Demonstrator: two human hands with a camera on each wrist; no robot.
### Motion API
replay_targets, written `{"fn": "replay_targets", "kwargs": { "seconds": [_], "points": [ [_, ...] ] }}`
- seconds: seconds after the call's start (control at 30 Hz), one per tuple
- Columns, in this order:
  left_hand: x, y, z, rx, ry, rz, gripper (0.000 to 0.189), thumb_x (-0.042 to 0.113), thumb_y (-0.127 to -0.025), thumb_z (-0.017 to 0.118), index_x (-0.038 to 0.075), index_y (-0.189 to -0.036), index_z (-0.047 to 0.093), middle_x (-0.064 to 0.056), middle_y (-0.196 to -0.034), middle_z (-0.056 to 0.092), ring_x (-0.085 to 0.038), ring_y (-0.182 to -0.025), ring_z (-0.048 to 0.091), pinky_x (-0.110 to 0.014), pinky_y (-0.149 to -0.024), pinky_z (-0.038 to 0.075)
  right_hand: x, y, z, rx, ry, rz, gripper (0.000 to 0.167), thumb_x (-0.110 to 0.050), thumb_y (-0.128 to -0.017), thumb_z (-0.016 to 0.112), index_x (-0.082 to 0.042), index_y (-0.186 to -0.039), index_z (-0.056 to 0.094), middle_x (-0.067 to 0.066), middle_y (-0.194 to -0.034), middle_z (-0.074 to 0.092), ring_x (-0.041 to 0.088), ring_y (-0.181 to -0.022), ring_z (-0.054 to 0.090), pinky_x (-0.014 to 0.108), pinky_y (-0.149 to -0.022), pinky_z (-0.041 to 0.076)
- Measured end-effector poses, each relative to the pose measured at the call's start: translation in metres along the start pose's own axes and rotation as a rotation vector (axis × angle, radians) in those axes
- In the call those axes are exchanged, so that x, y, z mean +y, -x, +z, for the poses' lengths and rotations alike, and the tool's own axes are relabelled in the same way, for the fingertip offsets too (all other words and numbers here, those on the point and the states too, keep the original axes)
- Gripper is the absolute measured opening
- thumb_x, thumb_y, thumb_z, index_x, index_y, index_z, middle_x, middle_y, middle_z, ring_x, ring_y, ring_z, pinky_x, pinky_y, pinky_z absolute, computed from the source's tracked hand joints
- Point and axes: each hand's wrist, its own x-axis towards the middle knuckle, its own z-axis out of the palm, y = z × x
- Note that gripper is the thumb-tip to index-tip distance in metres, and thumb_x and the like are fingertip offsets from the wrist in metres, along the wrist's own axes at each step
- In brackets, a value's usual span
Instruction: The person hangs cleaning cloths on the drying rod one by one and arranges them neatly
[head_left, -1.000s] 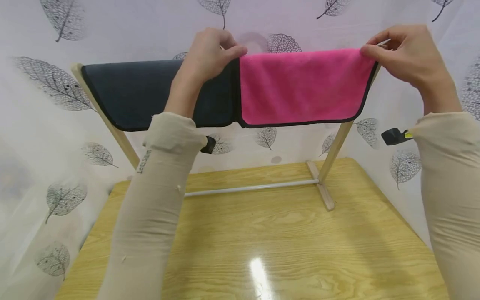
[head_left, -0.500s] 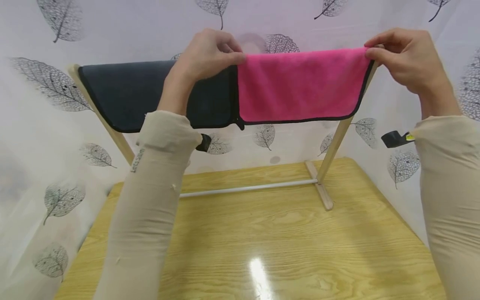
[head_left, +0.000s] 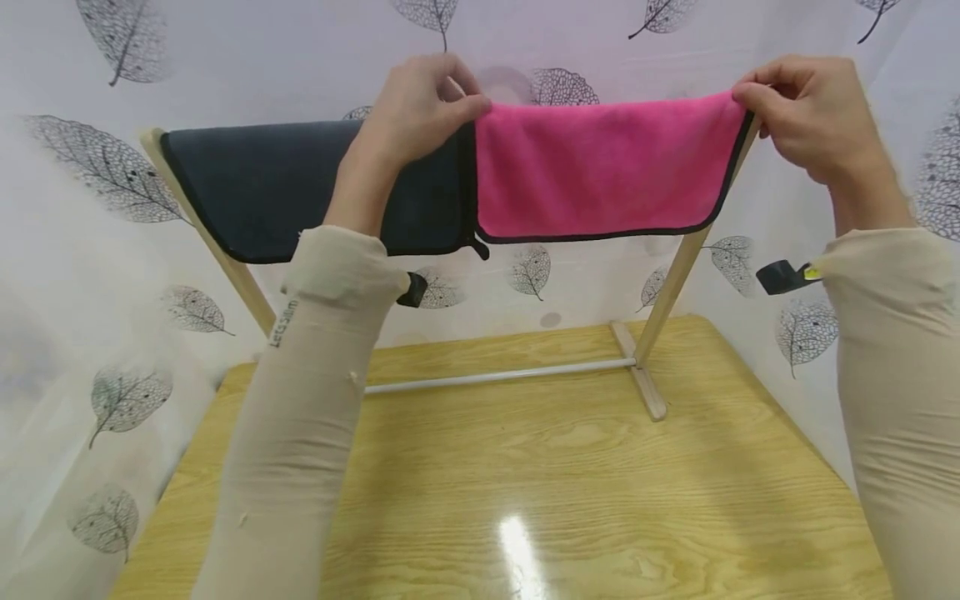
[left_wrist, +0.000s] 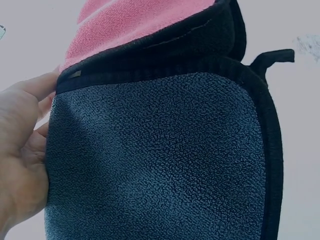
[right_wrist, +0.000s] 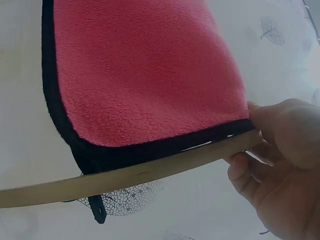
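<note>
A pink towel [head_left: 600, 171] with black edging hangs folded over the top of a wooden rack [head_left: 678, 275]. Its upper left corner is pinched by my left hand [head_left: 420, 108], and its upper right corner by my right hand [head_left: 817, 121], close to the rack's right post. To the left hangs a dark grey towel [head_left: 255, 187], its edge meeting the pink one under my left hand. In the left wrist view, some left fingers are hidden behind the cloth. The right wrist view shows the thumb at the pink towel's edge beside the wooden post [right_wrist: 135, 175].
The rack stands on a wood-grain table [head_left: 585, 483], with a white bar [head_left: 495, 377] low between its posts and a flat foot [head_left: 647, 392] at the right. Behind it hangs a pale curtain [head_left: 300, 50] printed with dark leaves.
The pink towel's lower front edge has risen a little, baring a black loop at the dark towel's lower corner. My right hand has shifted slightly right; the dark grey towel hangs as before.
</note>
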Motion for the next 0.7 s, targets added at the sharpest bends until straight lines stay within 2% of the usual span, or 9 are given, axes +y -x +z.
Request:
{"fn": "replay_targets", "kwargs": {
  "seconds": [0.13, 0.2, 0.4, 0.47, 0.6, 0.7],
  "points": [
    [0.0001, -0.0007, -0.0005, 0.0, 0.001, -0.014, 0.039, 0.044, -0.103, 0.06, 0.015, -0.128, 0.065, -0.004, -0.12, 0.069, -0.016, -0.099, 0.057, -0.027, -0.083, 0.046, -0.0012, 0.0031, 0.0041, 0.033, 0.064, -0.001, 0.014, -0.014, -0.102, 0.065, -0.02, -0.11, 0.074, -0.011, -0.097, 0.062, 0.005, -0.07, 0.055, 0.01, -0.058, 0.04],
    [0.0001, -0.0006, -0.0007, -0.001, -0.012, -0.003, 0.039, 0.044, -0.104, 0.059, 0.014, -0.126, 0.068, -0.003, -0.119, 0.068, -0.016, -0.1, 0.056, -0.027, -0.083, 0.046, -0.0007, 0.0036, 0.0037, 0.033, 0.07, -0.014, 0.014, -0.015, -0.101, 0.066, -0.018, -0.111, 0.075, -0.011, -0.099, 0.062, 0.005, -0.069, 0.056, 0.011, -0.059, 0.04],
    [-0.0006, 0.0014, -0.0046, -0.042, 0.001, 0.005, 0.044, 0.05, -0.101, 0.059, 0.013, -0.122, 0.073, 0.0, -0.115, 0.066, -0.015, -0.101, 0.053, -0.028, -0.086, 0.044, 0.0008, 0.0059, -0.0016, -0.052, 0.094, -0.024, 0.013, -0.013, -0.094, 0.076, -0.015, -0.107, 0.078, -0.007, -0.102, 0.056, 0.007, -0.084, 0.051, 0.012, -0.068, 0.042],
    [-0.0012, 0.0021, -0.0066, -0.066, 0.019, 0.013, 0.045, 0.05, -0.098, 0.062, 0.015, -0.123, 0.073, -0.001, -0.116, 0.066, -0.015, -0.102, 0.054, -0.029, -0.088, 0.045, 0.0003, 0.0054, -0.0029, -0.062, 0.113, -0.033, 0.013, -0.013, -0.094, 0.076, -0.017, -0.106, 0.079, -0.008, -0.103, 0.056, 0.007, -0.083, 0.05, 0.012, -0.068, 0.042],
    [-0.0026, 0.0023, -0.0088, -0.096, 0.042, 0.041, 0.043, 0.046, -0.096, 0.069, 0.015, -0.125, 0.072, -0.003, -0.115, 0.067, -0.017, -0.103, 0.056, -0.03, -0.089, 0.047, -0.0008, 0.0022, -0.003, -0.033, 0.099, -0.051, 0.013, -0.012, -0.095, 0.075, -0.019, -0.104, 0.081, -0.011, -0.098, 0.06, 0.006, -0.068, 0.048, 0.014, -0.061, 0.037],
    [-0.0037, 0.0021, -0.0081, -0.092, 0.034, 0.054, 0.041, 0.044, -0.097, 0.069, 0.015, -0.125, 0.073, -0.004, -0.115, 0.067, -0.017, -0.102, 0.056, -0.03, -0.088, 0.046, 0.0, -0.0014, 0.0003, 0.001, 0.083, -0.055, 0.014, -0.012, -0.096, 0.074, -0.02, -0.103, 0.083, -0.013, -0.093, 0.061, 0.005, -0.072, 0.047, 0.015, -0.06, 0.035]
  ]
}}
